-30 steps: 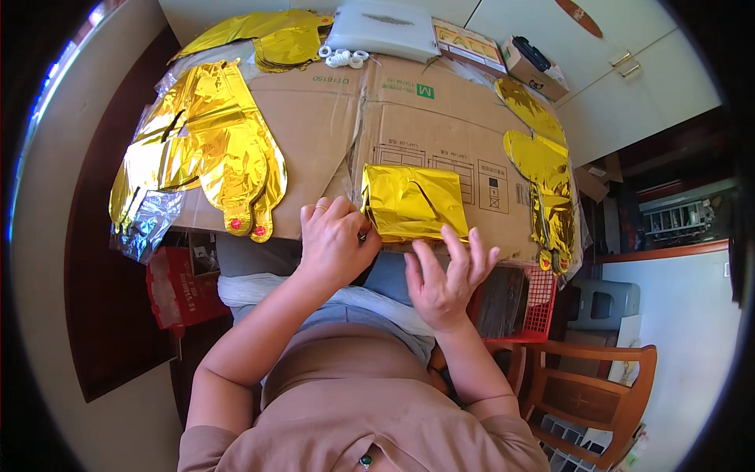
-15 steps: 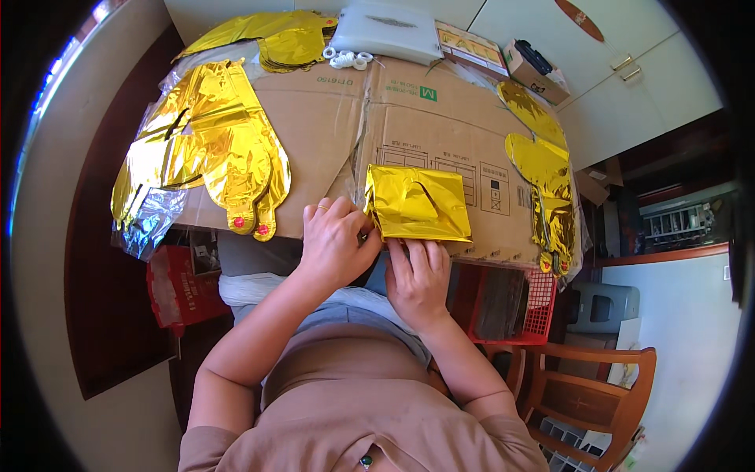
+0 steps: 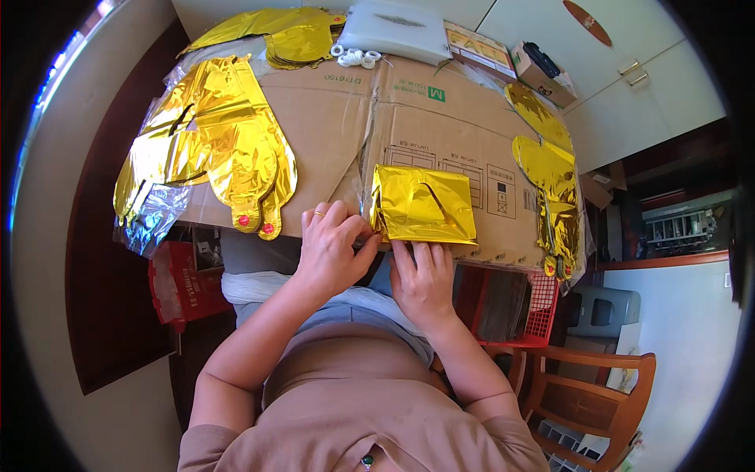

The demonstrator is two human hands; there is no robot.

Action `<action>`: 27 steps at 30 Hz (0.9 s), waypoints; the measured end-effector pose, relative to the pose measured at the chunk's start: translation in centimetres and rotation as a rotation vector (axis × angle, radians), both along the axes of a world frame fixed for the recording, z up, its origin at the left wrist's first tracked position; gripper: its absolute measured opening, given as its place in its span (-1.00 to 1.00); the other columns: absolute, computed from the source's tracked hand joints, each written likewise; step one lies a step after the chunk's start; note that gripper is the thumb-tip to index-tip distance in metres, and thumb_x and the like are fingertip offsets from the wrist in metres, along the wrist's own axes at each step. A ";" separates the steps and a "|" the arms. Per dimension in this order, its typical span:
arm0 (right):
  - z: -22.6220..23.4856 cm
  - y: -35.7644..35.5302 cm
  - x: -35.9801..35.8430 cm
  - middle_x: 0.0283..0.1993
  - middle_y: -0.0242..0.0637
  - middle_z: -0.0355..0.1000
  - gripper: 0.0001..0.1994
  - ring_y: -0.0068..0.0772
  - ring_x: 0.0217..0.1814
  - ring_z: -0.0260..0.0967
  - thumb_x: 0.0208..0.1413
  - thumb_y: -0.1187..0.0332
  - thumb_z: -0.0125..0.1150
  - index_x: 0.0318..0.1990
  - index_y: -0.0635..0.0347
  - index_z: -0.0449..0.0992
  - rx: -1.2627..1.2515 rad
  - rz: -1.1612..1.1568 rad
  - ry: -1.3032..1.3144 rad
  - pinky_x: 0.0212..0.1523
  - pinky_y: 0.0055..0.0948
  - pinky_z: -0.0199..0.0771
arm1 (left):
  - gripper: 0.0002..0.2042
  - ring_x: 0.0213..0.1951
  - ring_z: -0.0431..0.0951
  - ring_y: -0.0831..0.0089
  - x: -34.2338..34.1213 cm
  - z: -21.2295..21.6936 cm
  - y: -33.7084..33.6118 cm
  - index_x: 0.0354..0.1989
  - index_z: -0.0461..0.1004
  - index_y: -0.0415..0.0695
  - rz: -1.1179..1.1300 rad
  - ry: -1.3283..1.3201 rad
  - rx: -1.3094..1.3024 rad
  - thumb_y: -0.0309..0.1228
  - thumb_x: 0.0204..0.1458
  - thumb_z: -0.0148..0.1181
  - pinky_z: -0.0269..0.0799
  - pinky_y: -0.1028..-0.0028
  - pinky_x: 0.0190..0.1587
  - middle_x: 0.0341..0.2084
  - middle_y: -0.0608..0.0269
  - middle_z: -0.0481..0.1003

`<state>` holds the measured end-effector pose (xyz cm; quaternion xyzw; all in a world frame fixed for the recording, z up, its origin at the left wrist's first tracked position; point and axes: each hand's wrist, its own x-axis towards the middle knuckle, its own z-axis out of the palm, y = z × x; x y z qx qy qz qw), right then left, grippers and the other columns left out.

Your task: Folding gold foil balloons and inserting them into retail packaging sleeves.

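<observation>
A gold foil balloon point(image 3: 429, 206), folded into a flat, creased rectangle, lies at the near edge of the cardboard-covered table. My left hand point(image 3: 334, 242) is closed at its near left corner, thumb and forefinger pinching the foil there. Along the near edge, my right hand point(image 3: 425, 279) holds the foil; its fingertips are hidden beneath the fold. To the left lies a stack of larger gold foil balloons point(image 3: 244, 149) with red-dotted tabs. More gold foil balloons point(image 3: 554, 189) lie along the right edge.
Flattened cardboard point(image 3: 322, 118) covers the table. At the back sit gold foil sheets point(image 3: 299, 47), white rings point(image 3: 358, 57), a translucent white package point(image 3: 397, 31) and a small box point(image 3: 543, 75). A red basket point(image 3: 543, 307) and a wooden chair point(image 3: 590, 393) stand at the right.
The view has shifted slightly, moving the table's things a little to the right in the picture. Both hands stay at the folded foil's near edge, with only slight movement of the left fingers.
</observation>
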<state>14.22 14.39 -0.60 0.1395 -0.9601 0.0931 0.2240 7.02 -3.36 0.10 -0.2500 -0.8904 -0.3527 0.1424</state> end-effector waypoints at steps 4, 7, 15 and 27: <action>0.0 0.0 0.0 0.10 -0.08 0.39 -0.50 0.07 0.12 0.34 0.00 0.41 0.35 0.17 0.19 0.52 0.022 -0.001 -0.012 0.13 0.04 0.37 | -0.84 -0.12 0.42 0.21 0.1 0.4 -0.3 -0.40 0.59 -0.02 -0.028 -0.033 -0.015 -0.37 -0.13 0.46 0.20 0.22 -0.03 -0.27 0.28 0.46; 0.0 -0.1 0.0 0.11 -0.07 0.39 -0.49 0.07 0.12 0.34 0.00 0.40 0.36 0.19 0.19 0.51 0.028 -0.008 -0.032 0.13 0.04 0.36 | -0.82 -0.11 0.41 0.22 0.1 0.5 -0.5 -0.36 0.60 -0.01 -0.040 -0.039 -0.023 -0.36 -0.14 0.46 0.19 0.22 -0.02 -0.25 0.30 0.46; -0.1 -0.1 0.2 0.12 -0.05 0.37 -0.47 0.10 0.13 0.33 0.00 0.41 0.37 0.20 0.20 0.49 0.028 -0.015 -0.052 0.13 0.03 0.35 | -0.83 -0.10 0.41 0.24 -0.3 0.2 -0.8 -0.31 0.61 0.02 -0.087 -0.050 -0.044 -0.35 -0.11 0.42 0.19 0.22 0.00 -0.26 0.31 0.45; -0.4 0.1 0.2 0.14 -0.03 0.36 -0.43 0.13 0.13 0.33 -0.02 0.43 0.37 0.23 0.21 0.47 0.063 0.004 -0.041 0.14 0.03 0.36 | -0.93 -0.11 0.41 0.18 -0.5 0.8 -0.4 -0.46 0.60 -0.06 -0.007 -0.064 -0.146 -0.40 -0.10 0.36 0.19 0.17 0.00 -0.30 0.25 0.44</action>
